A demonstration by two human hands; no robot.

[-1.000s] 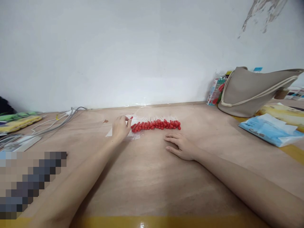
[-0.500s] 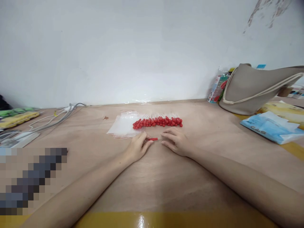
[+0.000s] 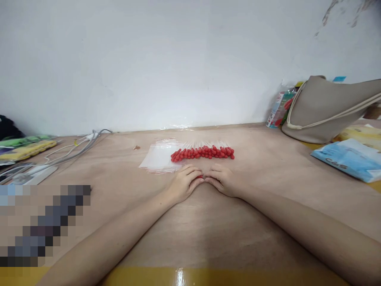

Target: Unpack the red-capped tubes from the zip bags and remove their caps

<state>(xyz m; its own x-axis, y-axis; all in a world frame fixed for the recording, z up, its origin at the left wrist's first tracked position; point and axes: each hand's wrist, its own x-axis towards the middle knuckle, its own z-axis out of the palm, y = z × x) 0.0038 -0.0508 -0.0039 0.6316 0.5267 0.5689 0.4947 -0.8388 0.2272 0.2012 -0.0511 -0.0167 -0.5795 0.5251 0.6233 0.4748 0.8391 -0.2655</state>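
My left hand (image 3: 183, 186) rests on the table with thumb and fingers closed on a small red rubbery piece (image 3: 200, 176), mostly hidden by the fingers. Right beside it, my right hand (image 3: 224, 181) pinches at the other side, its fingertips meeting those of the left. Whatever the right fingers hold is too thin or covered to make out. Just beyond both hands lies a row of thin pale sticks with red rounded ends (image 3: 205, 153), the red ends toward me. Left of that row, a stack of flat white packets with clear edges (image 3: 160, 157) is spread out.
A grey bag (image 3: 324, 107) with cream cord leans at the right, by a clear bottle-like pack (image 3: 276, 109). In front is a blue tissue pack (image 3: 347, 159). Cables and a white power strip (image 3: 41, 174) lie left, near yellow and green packs (image 3: 26, 150).
My hands have come together, the left moving right toward the right hand. The red piece, plainly visible before, is now mostly covered by fingers. The view has shifted slightly left.
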